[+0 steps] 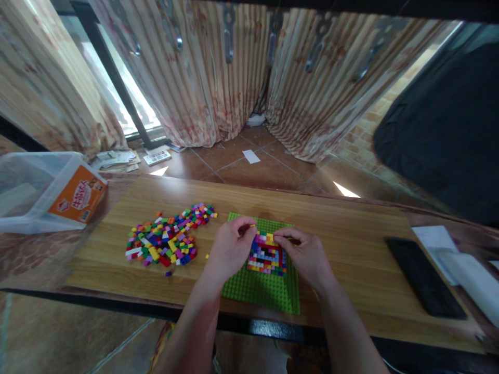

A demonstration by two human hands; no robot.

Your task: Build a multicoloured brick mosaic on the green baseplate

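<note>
A: What is around the hands, biggest first?

B: Pleated, floral-patterned fabric curtains (210, 78) hang beyond them. Nearer, a long brown wooden tabletop (358, 223) runs beneath, the forearms (202, 306) reaching over its near edge.

A: And to the sides?

B: A translucent plastic box with an orange label (78, 195) stands well left; a flat black rectangular slab (424, 278) lies well right. Directly under both hands is a green studded plastic baseplate (261, 296). A loose multicoloured heap of plastic bricks (163, 241) spreads left of them.

A: The hands themselves?

B: The left hand (230, 252) angles inward, back upward, hiding some of the baseplate's left side. The right hand (307, 254) mirrors it, covering part of the right edge.

A: Between them?

B: A multicoloured brick mosaic (267, 259). The right thumb and forefinger nearly meet at its upper right; I can't tell whether they grip anything. The left pair pinches a small yellow brick (253, 225).
</note>
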